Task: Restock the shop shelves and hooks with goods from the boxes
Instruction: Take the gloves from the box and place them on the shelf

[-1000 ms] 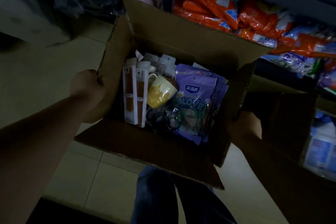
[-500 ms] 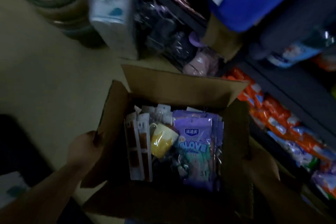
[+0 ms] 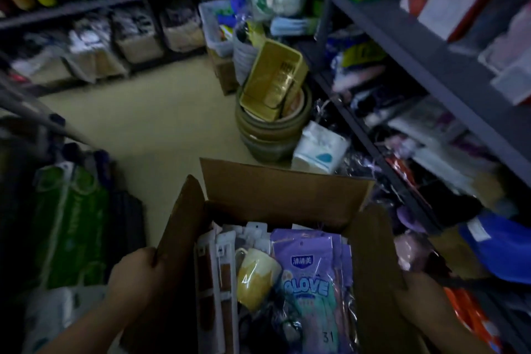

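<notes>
The open cardboard box (image 3: pixel 287 198) sits low in the middle of the frame, carried between both hands and full of stock: purple glove packets (image 3: pixel 311 282) at right, a wrapped yellow mug (image 3: pixel 257 276) in the middle, white carded strips (image 3: pixel 215 290) at left. The left hand (image 3: pixel 135 279) grips the left flap; the right hand (image 3: pixel 422 296) holds the right side, its fingers hidden behind the cardboard. A second ago the view looked straight down at the floor; now it has lifted to the aisle, showing stacked basins (image 3: pixel 273 123) ahead and grey shelves (image 3: pixel 431 66) along the right. Probably the person is carrying the goods toward their spot; nothing is unpacked yet.
</notes>
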Action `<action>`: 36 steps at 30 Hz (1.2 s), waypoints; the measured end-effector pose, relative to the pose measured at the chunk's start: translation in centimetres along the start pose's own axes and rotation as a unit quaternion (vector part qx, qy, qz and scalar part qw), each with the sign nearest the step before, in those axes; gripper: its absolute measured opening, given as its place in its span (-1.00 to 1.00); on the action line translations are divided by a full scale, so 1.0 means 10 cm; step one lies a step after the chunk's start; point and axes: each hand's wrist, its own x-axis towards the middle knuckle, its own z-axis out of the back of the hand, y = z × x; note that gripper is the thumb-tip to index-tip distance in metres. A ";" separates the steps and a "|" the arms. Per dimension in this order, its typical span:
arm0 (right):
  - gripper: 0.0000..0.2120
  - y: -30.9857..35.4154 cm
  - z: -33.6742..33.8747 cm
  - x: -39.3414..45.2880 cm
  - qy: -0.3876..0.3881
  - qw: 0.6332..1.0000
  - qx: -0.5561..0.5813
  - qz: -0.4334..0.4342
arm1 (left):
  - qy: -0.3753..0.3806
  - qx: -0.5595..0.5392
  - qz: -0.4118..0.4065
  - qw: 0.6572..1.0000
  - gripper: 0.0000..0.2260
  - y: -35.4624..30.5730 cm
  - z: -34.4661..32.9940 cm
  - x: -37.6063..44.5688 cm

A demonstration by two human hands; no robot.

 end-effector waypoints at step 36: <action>-0.74 5.50 -0.08 2.14 0.088 0.993 -0.033 0.070 | 0.054 -0.091 0.160 0.981 -0.76 0.69 2.25 4.46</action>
